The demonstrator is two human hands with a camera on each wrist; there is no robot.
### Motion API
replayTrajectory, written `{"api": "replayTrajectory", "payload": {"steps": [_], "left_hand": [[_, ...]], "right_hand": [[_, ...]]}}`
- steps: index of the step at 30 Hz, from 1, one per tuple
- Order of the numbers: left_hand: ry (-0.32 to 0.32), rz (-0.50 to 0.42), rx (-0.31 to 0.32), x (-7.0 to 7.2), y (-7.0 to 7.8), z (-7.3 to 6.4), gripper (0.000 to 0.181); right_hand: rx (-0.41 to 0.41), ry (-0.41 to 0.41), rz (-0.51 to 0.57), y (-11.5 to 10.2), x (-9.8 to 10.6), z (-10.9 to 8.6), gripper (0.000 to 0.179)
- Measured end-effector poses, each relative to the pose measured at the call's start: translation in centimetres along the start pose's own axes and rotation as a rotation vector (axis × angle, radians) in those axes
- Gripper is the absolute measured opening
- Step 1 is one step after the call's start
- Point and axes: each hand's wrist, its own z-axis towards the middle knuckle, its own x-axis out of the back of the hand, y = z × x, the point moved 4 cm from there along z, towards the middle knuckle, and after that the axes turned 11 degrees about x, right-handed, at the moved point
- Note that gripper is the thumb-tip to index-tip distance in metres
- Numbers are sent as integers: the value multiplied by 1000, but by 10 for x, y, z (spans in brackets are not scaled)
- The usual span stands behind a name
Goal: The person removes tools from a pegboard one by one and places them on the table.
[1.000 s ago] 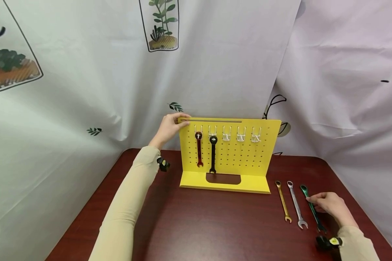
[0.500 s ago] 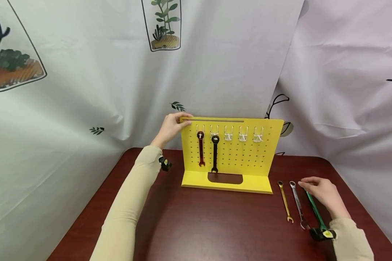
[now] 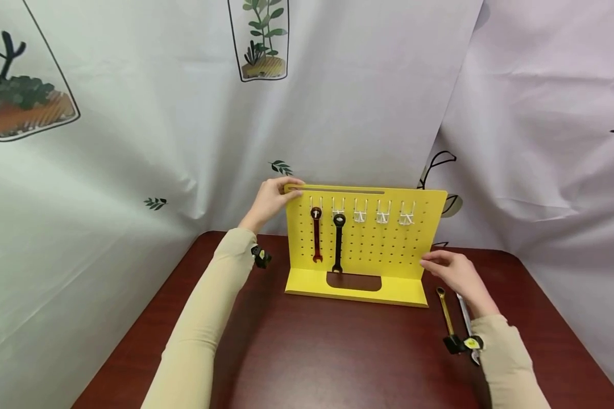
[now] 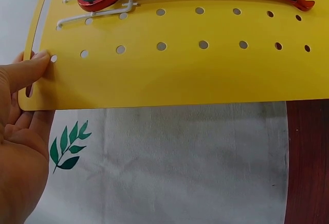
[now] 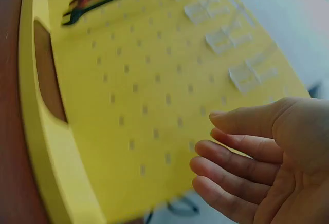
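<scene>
A yellow pegboard stand [image 3: 378, 245] stands upright on the table. My left hand [image 3: 268, 203] pinches its top left corner, thumb on the front face. From the leftmost hook hangs a red combination wrench [image 3: 316, 238], and beside it a black wrench [image 3: 338, 244]. My right hand [image 3: 459, 279] is at the board's right edge; whether it touches cannot be told. In the right wrist view its fingers [image 5: 231, 162] are loosely bent with nothing between them. A gold wrench [image 3: 446, 311] and a silver wrench [image 3: 464, 314] lie on the table, partly covered by the right wrist camera and arm.
White double hooks [image 3: 382, 216] without wrenches run along the board's upper right. The dark red-brown table [image 3: 337, 352] carries everything. A printed white cloth [image 3: 363, 102] hangs close behind the board and along both sides.
My right hand has left the green wrench and moved left and away to the board's right edge. The green wrench is out of sight now. My left hand keeps its hold.
</scene>
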Motion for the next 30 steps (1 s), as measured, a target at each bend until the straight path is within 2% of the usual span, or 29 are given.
{"api": "replayTrajectory", "payload": {"steps": [6,14,24,30], "left_hand": [[0,1,-1,-1,2,1,24],[10,-3,-1,-3,2,-1,23],[29,-8,13,1,1,-1,23],[18,-1,19,0,1,-2,23]], "right_hand": [[60,-33,84,-32,-23,29,43],[94,-46,242,-58,-58,50,35],[98,-24,412,-88,-88,70,37],[62,-6,470,-96,-101,77,38]]}}
